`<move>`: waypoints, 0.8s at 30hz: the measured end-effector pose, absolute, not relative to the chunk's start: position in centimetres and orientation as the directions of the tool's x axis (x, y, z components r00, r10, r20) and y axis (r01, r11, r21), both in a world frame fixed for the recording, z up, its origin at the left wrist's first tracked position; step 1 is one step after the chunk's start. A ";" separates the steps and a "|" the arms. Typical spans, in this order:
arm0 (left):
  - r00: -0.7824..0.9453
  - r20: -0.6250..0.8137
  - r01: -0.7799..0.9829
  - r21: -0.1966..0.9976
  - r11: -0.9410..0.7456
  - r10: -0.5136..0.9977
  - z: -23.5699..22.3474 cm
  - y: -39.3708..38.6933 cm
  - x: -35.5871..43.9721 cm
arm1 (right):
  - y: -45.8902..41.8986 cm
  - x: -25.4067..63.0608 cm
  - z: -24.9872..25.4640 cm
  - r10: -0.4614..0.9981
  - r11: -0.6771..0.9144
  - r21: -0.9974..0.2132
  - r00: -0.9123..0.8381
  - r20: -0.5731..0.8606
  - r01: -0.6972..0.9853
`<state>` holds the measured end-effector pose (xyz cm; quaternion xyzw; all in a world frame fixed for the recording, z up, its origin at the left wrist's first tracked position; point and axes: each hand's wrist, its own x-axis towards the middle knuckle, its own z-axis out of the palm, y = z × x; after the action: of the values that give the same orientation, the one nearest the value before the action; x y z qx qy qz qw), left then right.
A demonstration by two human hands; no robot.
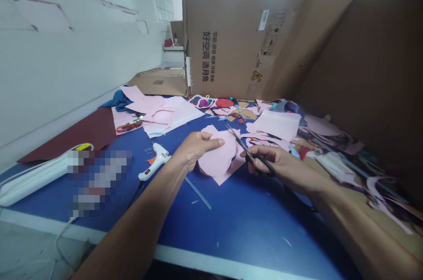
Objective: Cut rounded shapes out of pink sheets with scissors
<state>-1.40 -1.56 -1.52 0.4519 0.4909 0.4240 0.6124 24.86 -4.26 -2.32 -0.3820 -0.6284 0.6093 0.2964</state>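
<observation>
Between thumb and fingers, my left hand grips a pink sheet whose edge is partly cut into a curve. My right hand is closed round the black handles of a pair of scissors. The blades point up and to the left, beside the right edge of the sheet; I cannot tell whether they touch it. Just left of my left forearm lies a white hot glue gun with an orange trigger. A thin blue strip lies below the sheet.
A white power strip lies at the left on the blue table. Pink sheets and a dark red sheet lie behind it. Pink offcuts are heaped at the right. A large cardboard box stands at the back.
</observation>
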 end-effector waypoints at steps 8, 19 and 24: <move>0.179 -0.216 -0.083 0.969 0.233 0.960 -1.2 -1.8 -1.3 | -4.4 24.8 -2.2 0.845 -0.031 -0.992 -0.527 -0.091 0.121; 0.211 -0.212 -0.085 0.968 0.234 0.954 -1.4 -1.7 -1.4 | -4.6 24.5 -1.7 0.860 -0.011 -0.986 -0.502 -0.094 0.166; 0.219 -0.219 -0.077 0.968 0.241 0.951 -1.4 -1.6 -1.5 | -4.5 24.7 -1.9 0.864 -0.007 -0.987 -0.496 -0.089 0.163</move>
<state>-1.47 -1.65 -1.44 0.4615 0.4732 0.4083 0.6296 24.69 -4.47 -1.90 -0.4025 -0.6376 0.5845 0.2996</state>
